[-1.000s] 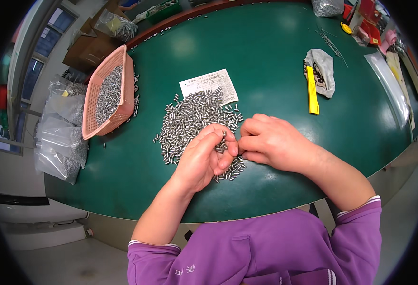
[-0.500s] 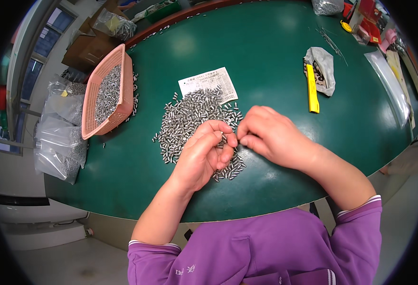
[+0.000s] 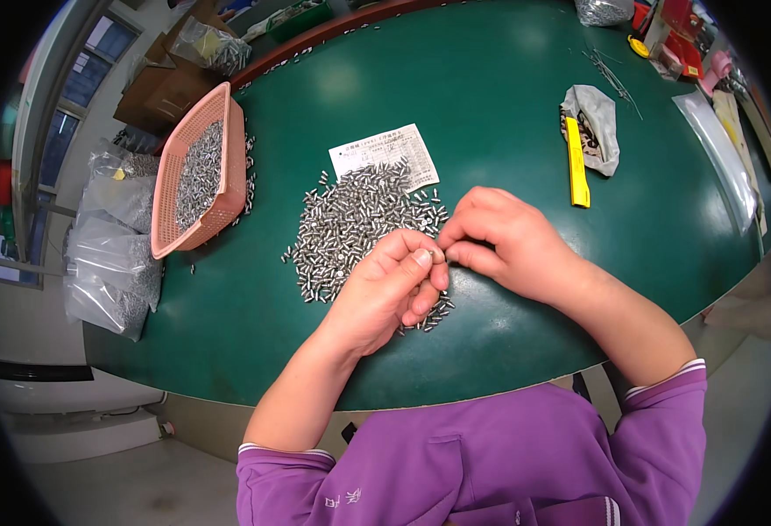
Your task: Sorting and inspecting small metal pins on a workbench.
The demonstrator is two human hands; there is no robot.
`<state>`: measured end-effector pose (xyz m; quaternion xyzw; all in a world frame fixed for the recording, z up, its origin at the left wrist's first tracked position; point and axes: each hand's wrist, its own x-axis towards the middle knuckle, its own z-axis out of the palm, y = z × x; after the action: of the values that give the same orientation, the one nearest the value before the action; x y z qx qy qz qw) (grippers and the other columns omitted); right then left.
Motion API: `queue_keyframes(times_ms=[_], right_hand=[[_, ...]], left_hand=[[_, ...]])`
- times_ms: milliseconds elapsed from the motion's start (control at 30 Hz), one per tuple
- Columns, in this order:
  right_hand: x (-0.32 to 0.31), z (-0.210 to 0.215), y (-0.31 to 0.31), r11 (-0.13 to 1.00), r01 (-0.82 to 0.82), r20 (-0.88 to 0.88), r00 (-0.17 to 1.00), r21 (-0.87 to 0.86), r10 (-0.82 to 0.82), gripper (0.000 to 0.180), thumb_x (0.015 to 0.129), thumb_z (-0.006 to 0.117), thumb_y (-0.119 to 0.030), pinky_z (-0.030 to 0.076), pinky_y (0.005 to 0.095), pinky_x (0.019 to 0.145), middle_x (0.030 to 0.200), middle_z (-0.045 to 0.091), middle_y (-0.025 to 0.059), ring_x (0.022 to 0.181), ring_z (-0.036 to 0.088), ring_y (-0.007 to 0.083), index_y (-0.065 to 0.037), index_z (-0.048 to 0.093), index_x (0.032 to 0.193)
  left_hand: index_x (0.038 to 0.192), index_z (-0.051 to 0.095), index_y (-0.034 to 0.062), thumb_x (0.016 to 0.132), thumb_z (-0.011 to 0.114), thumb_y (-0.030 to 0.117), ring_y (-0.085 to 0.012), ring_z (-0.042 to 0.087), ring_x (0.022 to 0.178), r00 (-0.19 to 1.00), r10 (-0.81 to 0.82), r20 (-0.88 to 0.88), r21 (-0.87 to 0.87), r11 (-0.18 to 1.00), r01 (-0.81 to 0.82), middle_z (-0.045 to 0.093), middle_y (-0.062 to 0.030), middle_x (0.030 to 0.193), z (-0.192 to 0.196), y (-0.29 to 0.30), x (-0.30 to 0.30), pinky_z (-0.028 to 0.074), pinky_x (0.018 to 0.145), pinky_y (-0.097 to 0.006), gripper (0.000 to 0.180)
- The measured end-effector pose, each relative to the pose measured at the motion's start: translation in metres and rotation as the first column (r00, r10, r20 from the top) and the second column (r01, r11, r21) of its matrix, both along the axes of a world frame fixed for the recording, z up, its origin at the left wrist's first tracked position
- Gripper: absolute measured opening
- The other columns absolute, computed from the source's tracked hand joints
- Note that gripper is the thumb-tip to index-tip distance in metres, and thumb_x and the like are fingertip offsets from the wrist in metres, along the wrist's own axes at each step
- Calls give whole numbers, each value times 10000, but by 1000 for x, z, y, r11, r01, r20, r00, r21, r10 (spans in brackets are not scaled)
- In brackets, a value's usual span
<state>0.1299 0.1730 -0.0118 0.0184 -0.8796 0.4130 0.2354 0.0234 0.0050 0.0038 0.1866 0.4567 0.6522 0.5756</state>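
Observation:
A pile of small silvery metal pins (image 3: 350,228) is spread over the middle of the green table, partly covering a printed paper slip (image 3: 403,151). Over the pile's near right side, my left hand (image 3: 394,285) is closed, thumb pressed to the index finger and the other fingers curled. My right hand (image 3: 504,245) meets it fingertip to fingertip, its thumb and index finger pinched together. Whatever lies between the fingers of either hand is too small and hidden to make out.
A pink plastic basket (image 3: 232,175) of similar metal pieces stands at the left, with filled clear bags (image 3: 109,272) beside it. To the right lie a yellow utility knife (image 3: 576,167) and a grey pouch (image 3: 604,131). A clear plastic sleeve (image 3: 714,158) rests near the right edge.
My left thumb has closed down onto the index finger, and the left hand has shifted slightly right. The right hand has come up against its fingertips, pinching.

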Motion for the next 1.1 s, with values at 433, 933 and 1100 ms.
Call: queue_keyframes(times_ms=[433,933,1100], right_hand=[[2,0,-3,982,2,111,993,188,-23,121,754,650,-138,448,378,744,847,537,58,845,533,262,-82,600,849],[-1,5,-6,959,-111,-76,993,-260,94,141,747,691,-32,479,267,676,837,575,40,783,575,147,-49,686,887],[0,10,-8,932,-85,-8,996,-351,87,178,761,665,-13,476,262,670,864,576,47,782,575,147,-46,664,936]], left_hand=[[1019,485,44,976,372,203,-101,469,595,1000,-11,22,24,1000,11,547,-83,846,0,-1,-2,372,472,-214,200],[1056,496,48,929,516,124,-55,451,600,995,-27,98,-15,999,29,557,-51,872,-2,0,-2,353,472,-178,150],[1025,503,49,928,505,111,-62,438,586,996,27,87,7,1000,-28,554,-57,847,-1,-1,-2,340,456,-185,115]])
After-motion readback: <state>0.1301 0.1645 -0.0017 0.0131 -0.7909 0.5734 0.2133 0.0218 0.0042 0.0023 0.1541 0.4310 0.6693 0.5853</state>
